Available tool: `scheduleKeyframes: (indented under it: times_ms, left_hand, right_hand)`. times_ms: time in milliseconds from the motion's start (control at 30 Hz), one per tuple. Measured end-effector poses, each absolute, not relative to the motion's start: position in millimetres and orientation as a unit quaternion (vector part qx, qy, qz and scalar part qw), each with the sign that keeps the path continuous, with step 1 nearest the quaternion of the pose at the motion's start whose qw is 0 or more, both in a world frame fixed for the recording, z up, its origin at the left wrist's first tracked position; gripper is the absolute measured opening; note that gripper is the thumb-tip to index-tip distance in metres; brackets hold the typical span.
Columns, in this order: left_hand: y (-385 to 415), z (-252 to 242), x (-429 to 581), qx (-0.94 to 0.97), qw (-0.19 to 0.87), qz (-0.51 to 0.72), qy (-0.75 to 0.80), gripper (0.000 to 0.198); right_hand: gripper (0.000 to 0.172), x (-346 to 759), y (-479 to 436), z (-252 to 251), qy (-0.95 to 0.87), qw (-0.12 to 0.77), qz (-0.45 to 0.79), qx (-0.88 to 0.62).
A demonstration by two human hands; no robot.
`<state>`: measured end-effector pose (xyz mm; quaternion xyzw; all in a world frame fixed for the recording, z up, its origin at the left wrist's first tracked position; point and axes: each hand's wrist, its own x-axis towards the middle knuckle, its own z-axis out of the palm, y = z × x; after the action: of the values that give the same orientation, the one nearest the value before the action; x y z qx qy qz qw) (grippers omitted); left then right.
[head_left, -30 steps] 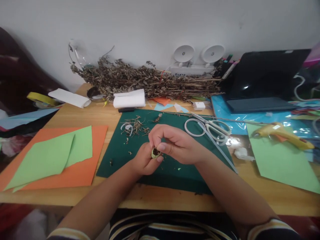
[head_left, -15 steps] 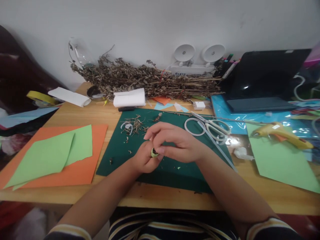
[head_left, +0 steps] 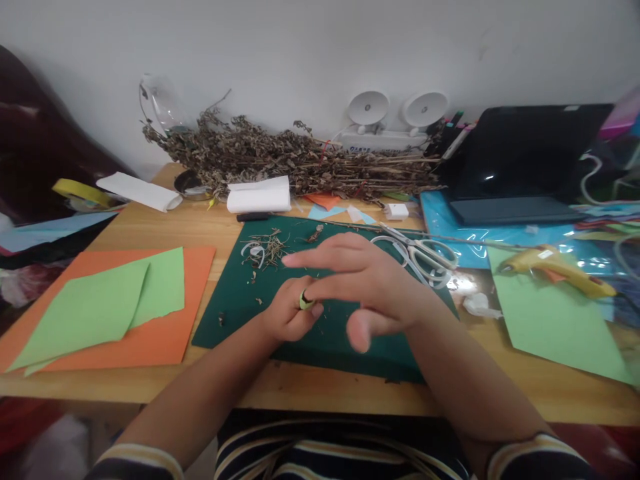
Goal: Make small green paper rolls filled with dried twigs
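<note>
While left hand clasps green tube | right hand splayed, touching it

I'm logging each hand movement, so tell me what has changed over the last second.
The right hand has opened from its pinch at the mouth of the green tube: its fingers now stretch leftward, one at the opening, and its thumb has swung away toward the body. The left hand still holds the tube; the scissors and glue gun stayed put.
</note>
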<state>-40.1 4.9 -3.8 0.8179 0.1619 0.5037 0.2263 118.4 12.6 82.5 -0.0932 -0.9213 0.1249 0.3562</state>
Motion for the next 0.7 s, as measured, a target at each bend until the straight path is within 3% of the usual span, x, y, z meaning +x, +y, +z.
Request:
scheduleKeyframes:
  times_ms: [133,200,267,300,467,700]
  left_hand:
    - [5,-12,-42,0.772,0.360,0.495,0.170,0.013]
    - [5,-13,-41,0.764,0.372,0.498,0.172,0.015]
    - [5,-13,-41,0.763,0.373,0.498,0.176,0.015]
    - [5,-13,-41,0.763,0.372,0.497,0.177,0.016]
    - [5,-12,-42,0.773,0.362,0.492,0.175,0.015]
    - [5,-12,-42,0.771,0.363,0.492,0.178,0.017]
  right_hand:
    - [0.048,134,33,71,-0.855,0.442,0.141,-0.231]
    - [0.039,139,48,58,-0.845,0.359,0.106,-0.381]
    - [0.028,140,62,40,-0.841,0.151,0.089,-0.512]
    - [0.025,139,68,31,-0.837,0.114,0.087,-0.528]
    - [0.027,131,78,-4,-0.821,0.051,0.072,-0.565]
    - [0.017,133,79,-4,-0.818,0.033,0.067,-0.570]
